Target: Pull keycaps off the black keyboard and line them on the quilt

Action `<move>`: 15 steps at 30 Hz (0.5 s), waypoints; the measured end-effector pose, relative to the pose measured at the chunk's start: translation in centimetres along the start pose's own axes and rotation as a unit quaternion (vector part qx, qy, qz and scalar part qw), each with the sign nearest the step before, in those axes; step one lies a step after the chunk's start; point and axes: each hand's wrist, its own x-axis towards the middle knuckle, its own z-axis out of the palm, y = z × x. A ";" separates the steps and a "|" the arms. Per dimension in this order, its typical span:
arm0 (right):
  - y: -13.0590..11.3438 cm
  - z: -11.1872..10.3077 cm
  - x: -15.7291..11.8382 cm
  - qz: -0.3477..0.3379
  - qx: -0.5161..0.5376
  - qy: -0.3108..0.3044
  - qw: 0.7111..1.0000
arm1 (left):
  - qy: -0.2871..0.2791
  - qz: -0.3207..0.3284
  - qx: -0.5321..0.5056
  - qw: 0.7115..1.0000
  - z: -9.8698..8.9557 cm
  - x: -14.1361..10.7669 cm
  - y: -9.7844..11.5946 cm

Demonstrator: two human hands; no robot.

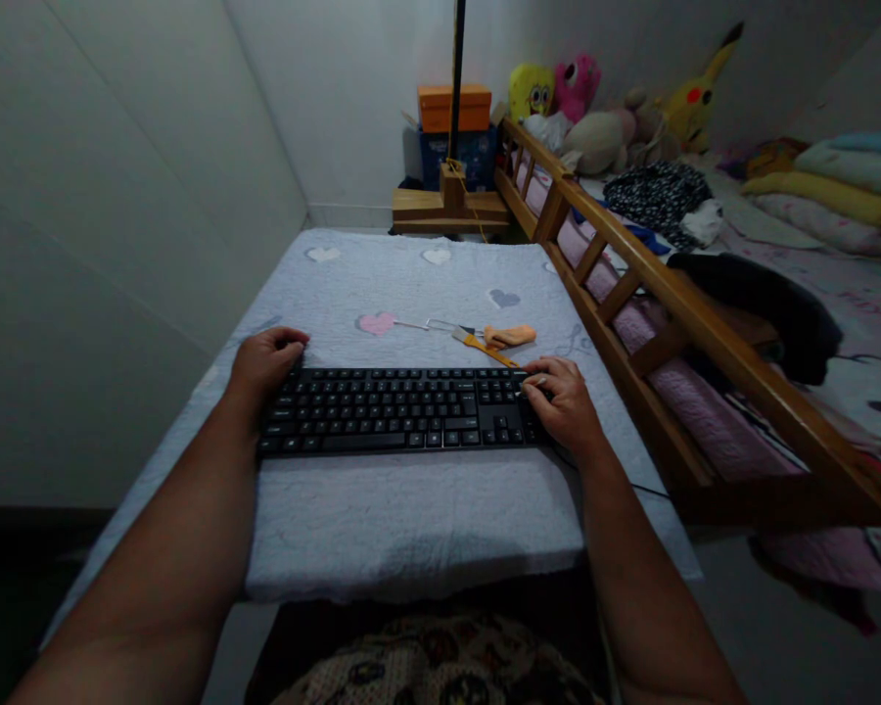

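Note:
A black keyboard (389,411) lies flat on the cloth-covered table (411,509), its long side facing me. My left hand (264,367) grips its left end, fingers curled round the upper left corner. At the right end, my right hand (562,397) has its fingers bent over the number pad and the edge. Just behind the keyboard, an orange-handled brush (488,350) lies slanted, close to my right hand. Next to it is a tool with an orange handle (510,336), and a thin metal rod (411,325) extends to the left. A black cable (650,491) runs out on the right.
A wooden bed rail (631,284) borders the table on the right, with bedding and plush toys (594,142) beyond. Behind the table stand a wooden base with a pole (451,201) and an orange box (455,108). A pale wall (117,196) is at the left.

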 end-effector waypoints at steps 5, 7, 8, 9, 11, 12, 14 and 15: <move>0.2 0.1 0.0 0.005 0.003 0.001 1.000 | 0.003 0.008 0.006 1.000 0.0 0.0 -0.1; 0.1 0.1 0.0 0.006 0.005 0.001 1.000 | 0.003 0.007 0.002 1.000 0.0 0.0 -0.1; 0.0 0.0 0.0 0.005 0.006 0.001 1.000 | 0.003 0.004 0.001 1.000 0.0 0.0 -0.1; -0.1 0.0 0.0 0.003 0.007 0.000 1.000 | 0.002 0.002 0.001 1.000 0.0 -0.1 0.0; -0.3 -0.1 0.0 -0.002 0.010 -0.002 1.000 | 0.003 -0.003 0.002 1.000 0.0 -0.1 0.1; -0.3 -0.2 0.0 -0.004 0.012 -0.004 1.000 | 0.002 -0.005 0.003 1.000 0.0 -0.2 0.1; -0.4 -0.3 0.0 -0.009 0.017 -0.008 1.000 | 0.002 -0.006 0.000 1.000 0.0 -0.2 0.2; -0.3 -0.3 0.0 -0.010 0.019 -0.010 1.000 | 0.002 -0.007 -0.002 1.000 0.0 -0.2 0.2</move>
